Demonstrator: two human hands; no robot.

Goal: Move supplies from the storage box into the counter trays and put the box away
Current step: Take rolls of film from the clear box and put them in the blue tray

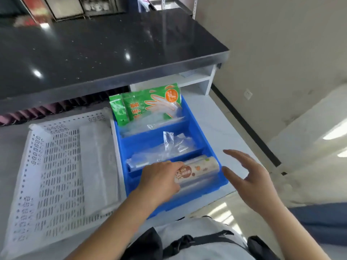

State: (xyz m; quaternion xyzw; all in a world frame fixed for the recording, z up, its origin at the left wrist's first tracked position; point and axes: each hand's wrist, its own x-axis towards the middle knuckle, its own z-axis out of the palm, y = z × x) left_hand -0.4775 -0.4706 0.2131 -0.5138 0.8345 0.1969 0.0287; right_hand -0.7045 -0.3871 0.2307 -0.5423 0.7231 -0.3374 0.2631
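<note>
A blue divided tray sits on the white lower counter. Its far compartment holds green glove packets, its middle one clear plastic bags. In the near compartment lies a roll of plastic wrap with a brown and orange label. My left hand rests on the left part of that roll, fingers curled over it. My right hand hovers open just right of the tray's near right corner, touching nothing. A white perforated storage box stands left of the tray with a flat pale packet inside.
A dark glossy upper counter overhangs the back of the work surface. White shelf cubbies sit under its right end. The white counter's edge drops to the floor on the right. A dark strap and bag hang at my waist.
</note>
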